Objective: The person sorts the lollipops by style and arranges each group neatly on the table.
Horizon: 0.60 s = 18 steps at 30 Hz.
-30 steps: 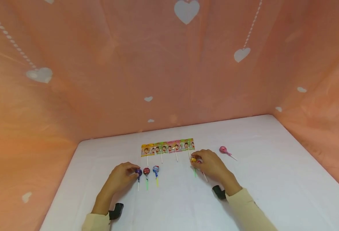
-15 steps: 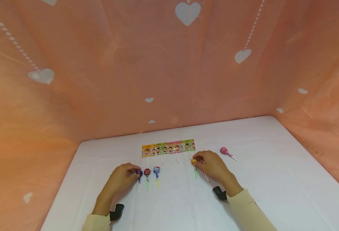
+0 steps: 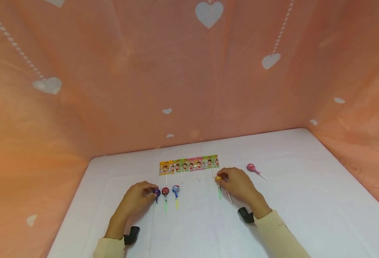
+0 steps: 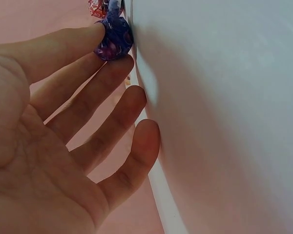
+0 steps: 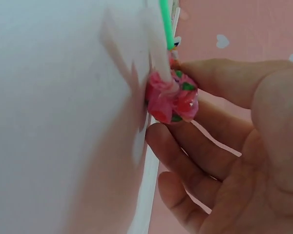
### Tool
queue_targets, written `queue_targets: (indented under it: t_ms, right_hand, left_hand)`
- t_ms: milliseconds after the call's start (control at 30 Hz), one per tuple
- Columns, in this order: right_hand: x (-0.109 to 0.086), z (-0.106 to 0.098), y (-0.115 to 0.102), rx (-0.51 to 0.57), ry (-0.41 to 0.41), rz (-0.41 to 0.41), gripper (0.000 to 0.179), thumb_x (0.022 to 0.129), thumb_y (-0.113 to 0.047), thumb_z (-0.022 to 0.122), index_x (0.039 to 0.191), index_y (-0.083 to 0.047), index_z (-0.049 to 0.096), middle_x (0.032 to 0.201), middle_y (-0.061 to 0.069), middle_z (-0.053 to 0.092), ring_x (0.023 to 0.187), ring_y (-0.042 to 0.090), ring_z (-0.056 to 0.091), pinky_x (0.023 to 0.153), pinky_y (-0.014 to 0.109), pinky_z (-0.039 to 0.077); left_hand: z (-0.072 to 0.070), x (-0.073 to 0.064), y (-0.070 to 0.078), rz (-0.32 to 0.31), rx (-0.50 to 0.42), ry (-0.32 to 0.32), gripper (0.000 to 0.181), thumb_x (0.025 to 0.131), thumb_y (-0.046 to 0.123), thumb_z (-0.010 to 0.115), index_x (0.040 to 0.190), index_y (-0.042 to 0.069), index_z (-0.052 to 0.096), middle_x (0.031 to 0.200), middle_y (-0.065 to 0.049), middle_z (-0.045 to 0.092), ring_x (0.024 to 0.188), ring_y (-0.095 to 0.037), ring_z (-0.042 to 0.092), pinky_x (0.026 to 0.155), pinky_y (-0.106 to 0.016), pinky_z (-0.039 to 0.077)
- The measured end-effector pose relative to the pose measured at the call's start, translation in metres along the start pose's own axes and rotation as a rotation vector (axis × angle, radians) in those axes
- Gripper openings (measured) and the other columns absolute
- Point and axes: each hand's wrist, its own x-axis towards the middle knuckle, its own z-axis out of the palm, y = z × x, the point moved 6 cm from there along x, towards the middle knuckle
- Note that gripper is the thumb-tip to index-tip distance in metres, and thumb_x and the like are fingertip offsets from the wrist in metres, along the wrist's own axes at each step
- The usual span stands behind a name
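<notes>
My left hand point(image 3: 138, 198) holds a purple-wrapped lollipop point(image 4: 115, 41) by its ball between thumb and fingertips, its white stick pointing toward me. Just right of it on the white table lie a red lollipop point(image 3: 165, 191) with a green stick and a blue one point(image 3: 176, 189) with a yellow stick. My right hand point(image 3: 239, 184) grips a yellow lollipop point(image 3: 218, 179) with a green stick, thumb and fingers at its ball. A pink and red lollipop point(image 5: 171, 100) sits beside the yellow one against the fingers; from above, the hand hides most of its ball.
Behind the hands lies a row of flat-packed lollipops point(image 3: 189, 164) in yellow, green and pink wrappers, sticks toward me. One more pink lollipop point(image 3: 251, 167) lies at the right on the white tabletop point(image 3: 196, 229). An orange cloth point(image 3: 189, 79) with white hearts surrounds the table's back and sides.
</notes>
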Motion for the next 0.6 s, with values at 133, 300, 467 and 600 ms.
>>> queue_targets:
  t_ms: [133, 300, 467, 600]
  right_hand:
    - [0.0008, -0.0043, 0.0013, 0.010, 0.018, 0.001, 0.024, 0.089, -0.025, 0.074, 0.111, -0.015, 0.073, 0.104, 0.000, 0.075, 0.106, 0.024, 0.066, 0.097, 0.046, 0.051]
    - [0.0019, -0.0053, 0.0005, 0.063, 0.013, 0.007, 0.027, 0.089, -0.024, 0.073, 0.114, -0.015, 0.072, 0.103, 0.000, 0.073, 0.103, 0.022, 0.064, 0.097, 0.047, 0.051]
    - [0.0014, -0.0063, -0.0008, 0.085, 0.028, 0.002, 0.030, 0.089, -0.023, 0.073, 0.117, -0.014, 0.070, 0.101, -0.001, 0.072, 0.099, 0.020, 0.064, 0.095, 0.046, 0.052]
    - [0.0004, -0.0081, -0.0034, 0.080, 0.042, -0.002, 0.031, 0.090, -0.024, 0.072, 0.119, -0.014, 0.070, 0.101, 0.000, 0.071, 0.096, 0.018, 0.063, 0.092, 0.044, 0.053]
  left_hand:
    - [0.0002, 0.0018, 0.0020, 0.005, -0.004, 0.008, 0.022, 0.086, 0.011, 0.075, 0.107, 0.015, 0.076, 0.102, -0.002, 0.073, 0.096, -0.020, 0.065, 0.090, -0.048, 0.053]
    - [0.0000, 0.0017, 0.0015, -0.004, -0.002, 0.006, 0.022, 0.086, 0.011, 0.075, 0.107, 0.015, 0.076, 0.102, -0.002, 0.072, 0.096, -0.020, 0.065, 0.089, -0.048, 0.053]
    - [0.0009, 0.0008, -0.0002, -0.006, -0.016, -0.001, 0.022, 0.085, 0.010, 0.075, 0.106, 0.014, 0.077, 0.100, -0.002, 0.072, 0.095, -0.020, 0.064, 0.089, -0.047, 0.053]
    - [0.0016, 0.0011, -0.0014, -0.009, -0.029, -0.005, 0.022, 0.086, 0.011, 0.075, 0.107, 0.015, 0.076, 0.101, -0.001, 0.072, 0.096, -0.019, 0.064, 0.090, -0.047, 0.053]
